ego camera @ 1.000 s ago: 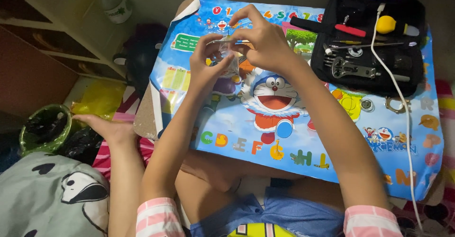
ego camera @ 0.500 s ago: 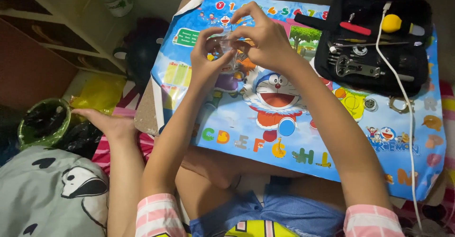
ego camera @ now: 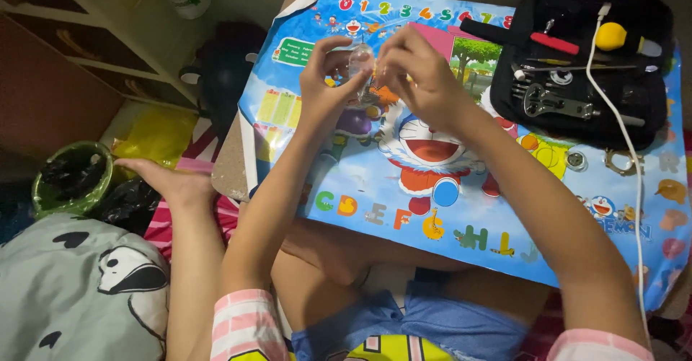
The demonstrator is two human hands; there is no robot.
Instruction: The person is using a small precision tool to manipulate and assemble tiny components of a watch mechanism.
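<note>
Both hands meet over the far half of the table: the left hand [ego camera: 328, 87] and right hand [ego camera: 422, 80] pinch a small clear object [ego camera: 360, 64] between their fingertips, its kind too small to tell. Beneath lies a bright blue cartoon alphabet mat [ego camera: 375, 188] with coloured letters along its near edge. At two o'clock sits an open black tool case [ego camera: 652, 101], a white cable [ego camera: 627, 152] trailing across it. At nine o'clock stands a green bin [ego camera: 68, 181]; at seven o'clock, a grey panda pillow [ego camera: 72, 289].

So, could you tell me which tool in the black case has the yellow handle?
The one at the top right of the black case, beside the white cable: its round handle is yellow, while the tool to its left has a red grip.
</note>
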